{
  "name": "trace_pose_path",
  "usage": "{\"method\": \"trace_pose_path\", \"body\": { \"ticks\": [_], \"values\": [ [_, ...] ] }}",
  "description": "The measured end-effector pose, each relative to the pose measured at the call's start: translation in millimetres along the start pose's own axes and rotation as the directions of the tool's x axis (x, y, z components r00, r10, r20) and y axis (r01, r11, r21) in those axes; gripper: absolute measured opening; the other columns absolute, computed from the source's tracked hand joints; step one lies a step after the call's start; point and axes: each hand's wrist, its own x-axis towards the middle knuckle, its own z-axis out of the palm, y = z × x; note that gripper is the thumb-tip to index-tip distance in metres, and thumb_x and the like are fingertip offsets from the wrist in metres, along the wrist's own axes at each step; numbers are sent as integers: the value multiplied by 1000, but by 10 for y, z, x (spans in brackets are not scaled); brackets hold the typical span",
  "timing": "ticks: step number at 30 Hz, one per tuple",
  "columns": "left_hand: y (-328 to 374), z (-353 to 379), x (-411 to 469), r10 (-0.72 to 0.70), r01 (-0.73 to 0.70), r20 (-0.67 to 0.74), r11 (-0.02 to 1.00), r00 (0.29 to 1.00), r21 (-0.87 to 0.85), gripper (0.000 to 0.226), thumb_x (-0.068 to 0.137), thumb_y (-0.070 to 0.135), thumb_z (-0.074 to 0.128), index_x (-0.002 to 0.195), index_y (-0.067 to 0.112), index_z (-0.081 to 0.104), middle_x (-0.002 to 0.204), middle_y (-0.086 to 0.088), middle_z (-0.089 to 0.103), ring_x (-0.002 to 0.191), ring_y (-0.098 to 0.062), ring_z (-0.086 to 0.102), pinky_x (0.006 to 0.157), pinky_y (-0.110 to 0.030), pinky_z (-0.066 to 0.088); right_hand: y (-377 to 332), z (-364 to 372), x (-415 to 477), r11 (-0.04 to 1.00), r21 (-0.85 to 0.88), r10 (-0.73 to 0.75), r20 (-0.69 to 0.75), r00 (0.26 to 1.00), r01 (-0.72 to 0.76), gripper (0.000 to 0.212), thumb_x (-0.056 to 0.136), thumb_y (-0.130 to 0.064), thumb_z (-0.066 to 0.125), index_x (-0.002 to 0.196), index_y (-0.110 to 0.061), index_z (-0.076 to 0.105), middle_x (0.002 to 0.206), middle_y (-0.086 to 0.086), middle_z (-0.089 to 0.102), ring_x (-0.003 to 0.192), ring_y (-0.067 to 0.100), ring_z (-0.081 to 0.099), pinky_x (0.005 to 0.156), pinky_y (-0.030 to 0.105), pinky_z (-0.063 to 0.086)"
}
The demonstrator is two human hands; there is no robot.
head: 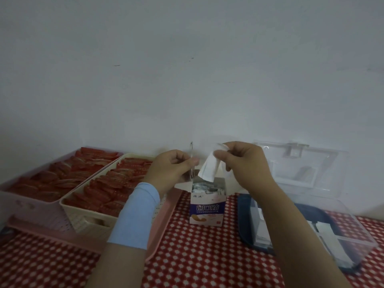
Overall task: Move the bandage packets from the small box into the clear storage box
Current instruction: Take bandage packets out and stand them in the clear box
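From the head camera, a small white and purple cardboard box (207,206) stands upright on a bench covered with a red and white checked cloth (187,256). Its top flaps are open, and white bandage packets (204,188) show inside, packed together and hard to count. Above the opening, the right hand (243,163) pinches a cluster of white paper bandage packets (208,168) between thumb and fingers; the packets hang down, their lower ends just over the box mouth. The left hand (172,167), with a light blue sleeve (135,217) on its wrist, is curled shut beside them; it seems to grip something thin, but blur makes it unclear what.

To the right sits a clear plastic storage box (311,231) with a dark blue base, its transparent lid (301,163) raised against the white wall (187,59). White pieces lie inside, partly hidden by the right forearm and glare. To the left, a cream basket (87,221) and a pink basket (31,204) hold rows of red packets (108,188), the pink one cut off by the frame edge.
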Motion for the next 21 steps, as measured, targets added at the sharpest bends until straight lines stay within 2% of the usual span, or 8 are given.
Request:
{"method": "trace_pose_path", "body": {
  "ticks": [2, 4, 6, 7, 10, 15, 18, 21],
  "values": [
    [9, 31, -27, -47, 67, 155, 990, 987, -128, 21, 86, 20, 72, 91, 1, 64, 89, -16, 72, 80, -24, 71, 72, -33, 60, -40, -27, -23, 994, 106, 28, 60, 998, -34, 7, 91, -15, 71, 89, -15, 77, 54, -14, 61, 48, -4, 49, 50, 9, 42],
    [26, 83, -65, -63, 134, 286, 962, 956, -237, 39, 82, 26, 68, 105, -5, 62, 100, -21, 72, 92, -31, 72, 75, -36, 61, -61, -17, -60, 989, 144, 13, 137, 990, -33, 8, 92, -11, 68, 93, -9, 76, 63, -12, 67, 55, -6, 56, 56, 7, 44],
    [40, 136, -103, -80, 201, 372, 933, 925, -298, 53, 81, 27, 65, 119, -10, 56, 109, -22, 72, 99, -35, 71, 78, -39, 62, -66, -1, -83, 982, 184, -4, 197, 980, -33, 9, 93, -7, 67, 94, -5, 75, 76, 2, 73, 67, 2, 64, 64, 13, 51],
    [43, 155, -116, -90, 231, 401, 919, 912, -320, 56, 82, 26, 64, 123, -10, 55, 111, -21, 72, 98, -34, 72, 76, -38, 62, -67, 1, -86, 975, 217, -3, 220, 976, -46, 9, 93, -6, 66, 94, -4, 74, 83, 9, 75, 72, 9, 67, 69, 18, 55],
    [32, 172, -122, -96, 270, 450, 900, 888, -341, 57, 84, 27, 63, 128, -7, 54, 118, -21, 70, 94, -30, 73, 74, -36, 62, -69, -6, -77, 955, 282, 18, 249, 968, -91, 13, 91, -4, 67, 103, -2, 72, 96, 13, 77, 79, 18, 73, 72, 24, 59],
    [36, 162, -129, -95, 254, 448, 916, 889, -310, 52, 85, 25, 61, 125, -6, 57, 111, -16, 72, 82, -24, 73, 66, -33, 60, -55, -9, -46, 940, 321, 46, 225, 973, -118, 40, 89, -6, 72, 126, -17, 62, 83, 7, 73, 70, 16, 70, 73, 25, 58],
    [81, 101, -116, -99, 203, 375, 947, 922, -248, 40, 85, 24, 63, 114, -3, 63, 109, -15, 73, 83, -27, 72, 65, -33, 60, 24, 29, 4, 991, 126, 25, 133, 991, -42, 30, 93, -15, 70, 122, -22, 67, 89, -3, 74, 73, 6, 67, 72, 22, 52],
    [118, 18, -64, -80, 122, 185, 966, 979, -229, 15, 93, 17, 61, 93, 3, 65, 107, -15, 74, 88, -31, 74, 69, -36, 62, 111, 36, 11, 953, -299, -20, 93, 995, 47, 15, 93, -25, 69, 106, -31, 74, 93, -18, 70, 76, -4, 60, 74, 19, 48]
  ]
}}
